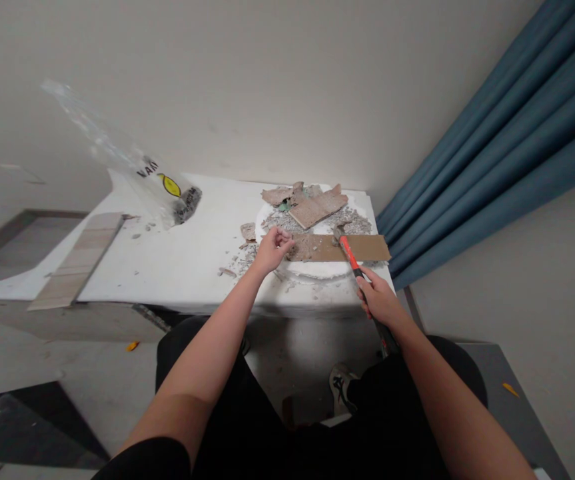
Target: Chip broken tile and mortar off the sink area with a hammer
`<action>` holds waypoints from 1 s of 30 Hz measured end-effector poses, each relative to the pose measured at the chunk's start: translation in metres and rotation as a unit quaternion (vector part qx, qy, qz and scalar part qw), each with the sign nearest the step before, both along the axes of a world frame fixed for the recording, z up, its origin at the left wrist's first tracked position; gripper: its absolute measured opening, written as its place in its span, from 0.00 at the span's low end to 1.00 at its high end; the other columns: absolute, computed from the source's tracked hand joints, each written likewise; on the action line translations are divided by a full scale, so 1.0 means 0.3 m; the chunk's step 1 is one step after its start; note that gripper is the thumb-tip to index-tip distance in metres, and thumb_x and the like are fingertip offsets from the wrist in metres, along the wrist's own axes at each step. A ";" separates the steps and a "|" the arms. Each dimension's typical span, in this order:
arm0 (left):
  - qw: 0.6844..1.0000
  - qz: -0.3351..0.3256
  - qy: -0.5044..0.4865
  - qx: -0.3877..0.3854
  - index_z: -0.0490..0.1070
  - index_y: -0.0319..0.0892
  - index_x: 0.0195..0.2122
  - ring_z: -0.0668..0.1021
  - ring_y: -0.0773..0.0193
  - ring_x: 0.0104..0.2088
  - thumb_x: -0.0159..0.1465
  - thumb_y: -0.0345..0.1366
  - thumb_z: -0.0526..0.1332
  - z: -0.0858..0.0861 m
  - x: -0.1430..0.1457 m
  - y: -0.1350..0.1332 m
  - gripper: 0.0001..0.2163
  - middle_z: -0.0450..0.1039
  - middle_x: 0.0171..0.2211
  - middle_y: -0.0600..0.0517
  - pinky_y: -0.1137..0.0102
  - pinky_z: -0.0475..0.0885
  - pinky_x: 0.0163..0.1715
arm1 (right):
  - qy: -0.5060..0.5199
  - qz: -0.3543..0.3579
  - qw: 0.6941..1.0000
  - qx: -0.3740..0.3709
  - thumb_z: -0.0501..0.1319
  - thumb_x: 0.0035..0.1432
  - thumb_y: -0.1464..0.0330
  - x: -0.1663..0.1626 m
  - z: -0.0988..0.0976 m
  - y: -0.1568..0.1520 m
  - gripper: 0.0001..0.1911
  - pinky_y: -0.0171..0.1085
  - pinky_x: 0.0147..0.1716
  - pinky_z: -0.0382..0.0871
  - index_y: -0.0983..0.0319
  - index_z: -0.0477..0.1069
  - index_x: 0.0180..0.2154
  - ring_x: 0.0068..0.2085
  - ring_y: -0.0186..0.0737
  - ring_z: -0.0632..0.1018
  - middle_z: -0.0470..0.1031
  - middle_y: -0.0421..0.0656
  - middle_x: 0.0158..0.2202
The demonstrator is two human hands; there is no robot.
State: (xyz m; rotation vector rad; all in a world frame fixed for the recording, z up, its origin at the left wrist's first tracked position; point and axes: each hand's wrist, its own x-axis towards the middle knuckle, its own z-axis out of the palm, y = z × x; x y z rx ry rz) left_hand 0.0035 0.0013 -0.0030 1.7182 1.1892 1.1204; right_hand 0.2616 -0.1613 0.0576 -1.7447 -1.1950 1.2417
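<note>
My right hand [380, 298] is wrapped round the red and black handle of a hammer [350, 255]. The hammer's head rests on a long brown tile strip [362, 247] lying across a round white slab [317, 269]. My left hand [273, 249] hovers at the strip's left end with fingers curled in a pinch; what they hold, if anything, is too small to make out. Broken tile pieces [312, 206] and grey rubble are piled behind the strip.
A white low table [177, 260] carries the slab. A clear plastic bag [140, 167] with dark rubble stands at its back left. A long beige tile [80, 257] lies on the left edge. A blue curtain [507, 133] hangs at the right. My legs and a shoe [340, 390] are below.
</note>
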 end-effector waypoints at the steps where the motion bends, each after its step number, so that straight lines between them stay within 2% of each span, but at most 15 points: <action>1: 1.000 0.002 0.005 0.003 0.68 0.41 0.36 0.73 0.67 0.29 0.59 0.36 0.64 -0.003 0.003 0.000 0.07 0.73 0.29 0.55 0.71 0.69 0.34 | -0.002 0.000 1.000 -0.001 0.52 0.66 0.63 0.001 -0.001 0.000 0.28 0.29 0.09 0.57 0.61 0.60 0.66 0.13 0.29 0.61 0.59 0.30 0.20; 4: 1.000 -0.008 0.016 -0.003 0.73 0.40 0.34 0.75 0.65 0.32 0.61 0.37 0.62 -0.007 0.009 -0.001 0.06 0.76 0.30 0.52 0.69 0.71 0.36 | -0.005 0.005 1.000 0.001 0.52 0.66 0.63 0.005 -0.006 0.001 0.28 0.29 0.09 0.58 0.60 0.60 0.66 0.13 0.29 0.61 0.60 0.30 0.20; 8: 0.999 -0.041 -0.017 -0.028 0.78 0.39 0.42 0.78 0.62 0.37 0.61 0.36 0.60 -0.007 0.013 -0.001 0.12 0.80 0.37 0.49 0.67 0.72 0.40 | -0.008 0.005 1.000 0.002 0.52 0.66 0.63 0.007 -0.009 0.001 0.28 0.29 0.09 0.57 0.60 0.61 0.65 0.13 0.30 0.61 0.60 0.30 0.20; 10: 0.998 -0.053 -0.015 -0.032 0.79 0.39 0.44 0.78 0.62 0.35 0.59 0.39 0.63 -0.009 0.016 0.002 0.14 0.80 0.36 0.49 0.68 0.72 0.38 | -0.007 0.008 1.000 0.001 0.52 0.66 0.63 0.007 -0.007 0.002 0.28 0.29 0.09 0.57 0.60 0.60 0.66 0.13 0.30 0.61 0.59 0.30 0.20; 12: 0.999 -0.046 0.004 -0.027 0.80 0.39 0.41 0.77 0.63 0.32 0.58 0.43 0.65 -0.015 0.019 0.006 0.15 0.80 0.33 0.49 0.68 0.72 0.36 | -0.010 0.009 1.000 0.001 0.52 0.66 0.63 0.006 -0.004 0.002 0.28 0.29 0.10 0.57 0.60 0.60 0.66 0.13 0.30 0.61 0.59 0.30 0.20; 16: 0.999 -0.038 0.029 -0.014 0.81 0.41 0.35 0.78 0.61 0.34 0.59 0.47 0.64 -0.044 0.032 0.013 0.14 0.81 0.33 0.49 0.68 0.72 0.36 | -0.018 0.008 1.000 -0.001 0.52 0.66 0.63 0.006 -0.002 0.000 0.28 0.29 0.10 0.57 0.60 0.61 0.66 0.14 0.30 0.61 0.59 0.30 0.20; 20: 0.996 -0.059 0.061 -0.026 0.80 0.41 0.35 0.78 0.62 0.33 0.58 0.46 0.64 -0.073 0.048 0.006 0.13 0.82 0.33 0.50 0.69 0.71 0.35 | -0.018 0.017 1.000 0.007 0.53 0.66 0.62 0.012 -0.009 -0.002 0.29 0.29 0.11 0.57 0.60 0.60 0.66 0.14 0.30 0.61 0.59 0.30 0.20; 30: 0.993 -0.025 0.116 0.006 0.79 0.42 0.34 0.76 0.63 0.28 0.59 0.42 0.64 -0.074 0.063 -0.009 0.09 0.78 0.26 0.52 0.70 0.69 0.31 | -0.036 0.034 0.998 0.031 0.54 0.65 0.61 0.022 -0.026 0.000 0.29 0.30 0.15 0.59 0.61 0.61 0.65 0.15 0.30 0.61 0.60 0.30 0.20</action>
